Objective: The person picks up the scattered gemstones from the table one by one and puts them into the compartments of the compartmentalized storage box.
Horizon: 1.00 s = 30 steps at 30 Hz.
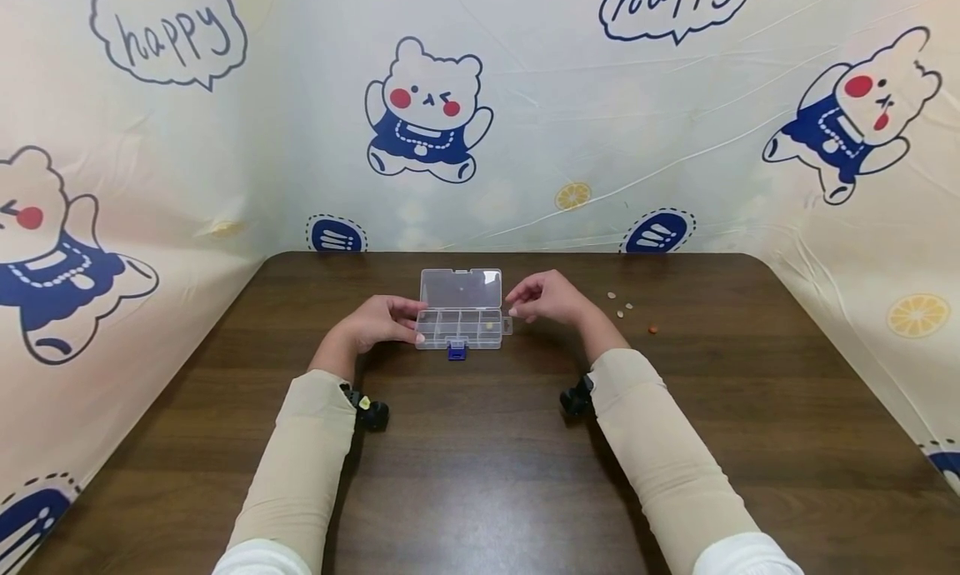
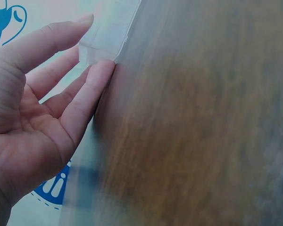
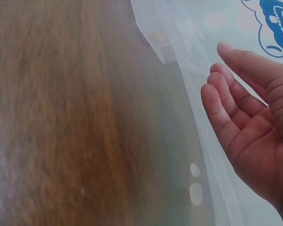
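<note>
A clear plastic compartment box [image 1: 469, 342] sits on the table, its transparent lid [image 1: 459, 289] raised at the back and a blue latch [image 1: 457, 352] at the front. One small yellowish piece [image 1: 490, 326] lies in a right-hand compartment. My left hand [image 1: 380, 321] holds the box's left end, thumb at the near corner and fingers toward the back. Beside the right end hovers my right hand [image 1: 549, 298], its fingers loosely bent. In the right wrist view, nothing shows between that thumb and the fingertips [image 3: 210, 96].
Several small whitish pieces [image 1: 620, 314] and one orange piece [image 1: 652, 330] lie on the brown wooden table [image 1: 465, 475], right of my right hand. A printed cloth [image 1: 525, 125] with cartoon bears hangs behind the table and along its sides.
</note>
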Motion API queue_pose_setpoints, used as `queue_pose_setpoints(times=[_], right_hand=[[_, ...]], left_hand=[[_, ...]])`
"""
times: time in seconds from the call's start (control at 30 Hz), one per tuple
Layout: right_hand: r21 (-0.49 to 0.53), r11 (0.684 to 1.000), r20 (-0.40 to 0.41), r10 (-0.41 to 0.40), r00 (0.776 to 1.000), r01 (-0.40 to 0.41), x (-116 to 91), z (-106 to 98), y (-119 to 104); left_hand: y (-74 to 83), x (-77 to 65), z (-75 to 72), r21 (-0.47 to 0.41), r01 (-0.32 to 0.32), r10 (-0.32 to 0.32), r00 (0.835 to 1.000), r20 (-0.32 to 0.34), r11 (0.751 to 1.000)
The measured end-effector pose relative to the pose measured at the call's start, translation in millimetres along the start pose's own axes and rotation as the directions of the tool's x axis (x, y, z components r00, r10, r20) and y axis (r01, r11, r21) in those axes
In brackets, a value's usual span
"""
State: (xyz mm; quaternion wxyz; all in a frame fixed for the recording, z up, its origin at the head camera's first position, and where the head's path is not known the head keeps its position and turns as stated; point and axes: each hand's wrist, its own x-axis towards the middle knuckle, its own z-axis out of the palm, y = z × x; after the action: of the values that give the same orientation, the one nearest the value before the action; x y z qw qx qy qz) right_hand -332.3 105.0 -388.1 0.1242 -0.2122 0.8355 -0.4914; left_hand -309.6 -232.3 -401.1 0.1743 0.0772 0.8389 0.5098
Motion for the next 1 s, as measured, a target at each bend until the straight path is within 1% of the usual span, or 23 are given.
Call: queue_pose_setpoints(times=[0.2,0.53,0.67,0.83,1.0], right_hand=[[0.017,1.000,-0.016,-0.003,1.000,0.004,-7.1,-5.0,1.1],[-0.035,0.999,-0.041,-0.004,0.999,0.002,-22.7,-15.5,0.4],[-0.052,0.998,-0.049,0.026,0.998,-0.028,-29.7,-20.8,0.1],[-0.070,0.996,-0.064,0.060,0.996,-0.064,-38.2,-28.6,5.3],[-0.067,0.997,-0.074,0.039,0.997,-0.044,-45.9,-34.5,11.8]], left_hand=[[0.0,0.0,-0.2,-0.023,0.006,-0.006,1.000,0.009,1.000],[-0.2,-1.1,-0.1,-0.003,0.000,0.000,1.000,0.002,1.000],[0.3,-2.0,0.7,0.002,0.002,-0.002,1.000,0.002,1.000],[-0.9,-0.7,0.7,0.012,0.001,-0.001,1.000,-0.007,1.000],[-1.0,0.8,0.9,0.017,0.007,-0.007,1.000,-0.007,1.000]])
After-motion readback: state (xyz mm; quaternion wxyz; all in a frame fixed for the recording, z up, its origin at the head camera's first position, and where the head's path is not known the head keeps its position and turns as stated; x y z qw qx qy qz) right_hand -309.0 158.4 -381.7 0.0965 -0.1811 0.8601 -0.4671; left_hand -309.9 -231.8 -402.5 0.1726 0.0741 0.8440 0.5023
